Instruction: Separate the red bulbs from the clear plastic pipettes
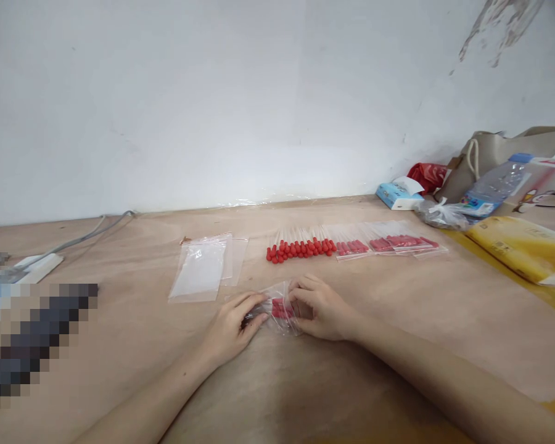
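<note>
Left hand (231,324) curls nearly closed on one end of the clear bag (278,291), right hand (322,309) pinches the other, and red-tipped sticks (281,309) sit inside, right between them!

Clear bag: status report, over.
Left hand, right hand holding clear bag. Red-tipped sticks inside. Loose sticks beyond, not in the way.

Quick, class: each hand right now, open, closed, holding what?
Left hand: closed, holding one end of a clear bag.
Right hand: closed on the bag's other end.
</note>
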Action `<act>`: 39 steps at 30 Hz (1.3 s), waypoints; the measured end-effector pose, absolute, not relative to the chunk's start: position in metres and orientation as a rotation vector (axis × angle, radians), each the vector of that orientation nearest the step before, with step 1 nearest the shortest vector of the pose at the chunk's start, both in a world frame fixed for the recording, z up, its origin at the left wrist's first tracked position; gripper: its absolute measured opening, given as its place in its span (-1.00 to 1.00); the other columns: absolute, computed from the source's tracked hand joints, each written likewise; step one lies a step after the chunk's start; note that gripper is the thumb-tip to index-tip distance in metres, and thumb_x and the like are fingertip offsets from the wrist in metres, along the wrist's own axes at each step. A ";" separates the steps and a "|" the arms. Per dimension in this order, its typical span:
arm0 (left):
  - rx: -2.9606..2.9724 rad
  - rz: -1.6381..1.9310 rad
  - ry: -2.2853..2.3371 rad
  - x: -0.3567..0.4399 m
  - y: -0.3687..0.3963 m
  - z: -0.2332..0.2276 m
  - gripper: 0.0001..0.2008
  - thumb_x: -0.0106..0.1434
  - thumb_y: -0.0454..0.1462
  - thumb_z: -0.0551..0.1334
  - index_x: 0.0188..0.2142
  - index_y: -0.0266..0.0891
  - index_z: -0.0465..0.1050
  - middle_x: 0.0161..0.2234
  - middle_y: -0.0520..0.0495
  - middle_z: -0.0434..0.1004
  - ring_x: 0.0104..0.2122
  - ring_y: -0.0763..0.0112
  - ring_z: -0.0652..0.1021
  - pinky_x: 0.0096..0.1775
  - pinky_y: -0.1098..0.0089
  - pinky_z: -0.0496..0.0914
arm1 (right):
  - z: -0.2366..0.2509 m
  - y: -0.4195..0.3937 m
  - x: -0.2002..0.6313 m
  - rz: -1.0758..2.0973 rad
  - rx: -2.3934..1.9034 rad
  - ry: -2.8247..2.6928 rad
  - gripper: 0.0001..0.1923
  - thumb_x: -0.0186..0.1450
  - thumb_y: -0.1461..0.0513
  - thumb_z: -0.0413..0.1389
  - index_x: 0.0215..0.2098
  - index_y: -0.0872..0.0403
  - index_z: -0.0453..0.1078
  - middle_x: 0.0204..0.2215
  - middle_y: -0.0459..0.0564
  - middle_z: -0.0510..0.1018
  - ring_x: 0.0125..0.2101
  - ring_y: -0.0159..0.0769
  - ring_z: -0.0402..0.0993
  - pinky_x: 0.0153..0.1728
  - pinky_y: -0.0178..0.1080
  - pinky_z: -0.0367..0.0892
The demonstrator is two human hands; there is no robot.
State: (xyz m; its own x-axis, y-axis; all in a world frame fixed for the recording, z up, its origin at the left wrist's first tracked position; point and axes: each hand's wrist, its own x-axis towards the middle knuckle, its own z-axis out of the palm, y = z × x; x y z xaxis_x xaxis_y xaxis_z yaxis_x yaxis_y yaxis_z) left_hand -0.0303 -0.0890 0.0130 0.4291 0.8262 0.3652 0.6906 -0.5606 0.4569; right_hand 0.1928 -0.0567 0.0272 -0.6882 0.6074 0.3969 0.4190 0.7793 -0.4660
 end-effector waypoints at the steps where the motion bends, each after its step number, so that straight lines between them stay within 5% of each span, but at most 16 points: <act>1: 2.444 0.826 1.326 -0.030 -0.089 0.013 -0.74 0.24 -0.24 0.10 -0.07 -0.17 0.32 -0.16 -0.08 0.45 -0.17 0.37 0.46 -0.13 0.34 0.36 | 0.028 -0.057 0.193 0.453 -0.748 -2.452 -0.80 0.07 0.26 0.15 -0.30 0.08 0.34 -0.29 -0.01 0.41 -0.25 -0.31 0.29 -0.21 -0.25 0.21; 8: 2.437 0.823 1.312 -0.031 -0.089 0.014 -0.74 0.24 -0.23 0.09 -0.07 -0.18 0.32 -0.17 -0.09 0.45 -0.17 0.35 0.46 -0.14 0.33 0.37 | 0.025 -0.056 0.190 0.431 -0.688 -2.489 -0.72 0.09 0.28 0.13 -0.19 0.08 0.35 -0.24 0.00 0.46 -0.23 -0.30 0.34 -0.19 -0.27 0.24; 13: 2.442 0.815 1.294 -0.031 -0.089 0.013 -0.74 0.24 -0.24 0.10 -0.07 -0.17 0.31 -0.15 -0.08 0.45 -0.15 0.37 0.46 -0.11 0.33 0.36 | 0.023 -0.056 0.191 0.212 -0.705 -2.493 -0.84 0.21 0.29 -0.01 -0.29 0.11 0.39 -0.40 0.01 0.48 -0.39 -0.34 0.38 -0.35 -0.31 0.28; 21: 2.444 0.803 1.306 -0.032 -0.089 0.013 -0.74 0.23 -0.22 0.10 -0.08 -0.19 0.32 -0.13 -0.10 0.44 -0.13 0.35 0.45 -0.10 0.31 0.36 | 0.019 -0.053 0.197 0.288 -0.717 -2.508 -0.78 0.25 0.29 -0.03 -0.16 0.07 0.36 -0.23 0.05 0.49 -0.22 -0.30 0.41 -0.21 -0.28 0.32; 28: 2.423 0.787 1.285 -0.032 -0.090 0.015 -0.73 0.24 -0.22 0.09 -0.06 -0.17 0.31 -0.10 -0.09 0.43 -0.11 0.35 0.44 -0.07 0.33 0.35 | 0.017 -0.051 0.199 0.160 -0.729 -2.497 -0.77 0.27 0.29 -0.09 -0.21 0.09 0.38 -0.30 0.11 0.54 -0.28 -0.21 0.46 -0.24 -0.17 0.33; 33: 2.416 0.770 1.288 -0.032 -0.090 0.016 -0.72 0.24 -0.22 0.09 -0.05 -0.17 0.30 -0.09 -0.09 0.42 -0.09 0.35 0.44 -0.06 0.32 0.34 | 0.020 -0.040 0.214 0.621 -0.768 -2.346 -0.73 0.25 0.26 -0.03 -0.09 0.04 0.34 -0.18 0.01 0.52 -0.20 -0.29 0.45 -0.17 -0.23 0.34; 39: 2.392 0.684 1.363 -0.034 -0.094 0.020 -0.60 0.23 -0.19 0.09 0.07 -0.13 0.18 -0.03 -0.08 0.39 -0.09 0.33 0.44 -0.10 0.32 0.37 | 0.016 -0.017 0.229 1.290 -0.861 -1.911 -0.65 0.22 0.09 0.02 -0.08 0.09 0.32 -0.27 0.02 0.53 -0.33 -0.34 0.48 -0.28 -0.23 0.40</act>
State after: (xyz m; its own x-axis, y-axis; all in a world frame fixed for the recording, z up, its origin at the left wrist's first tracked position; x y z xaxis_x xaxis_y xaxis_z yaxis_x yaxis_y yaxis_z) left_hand -0.0337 -0.0936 0.0203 0.4353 0.8640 0.2531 0.7194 -0.5028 0.4793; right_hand 0.2295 -0.0173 0.0155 -0.5598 0.8126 0.1624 0.1536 0.2943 -0.9433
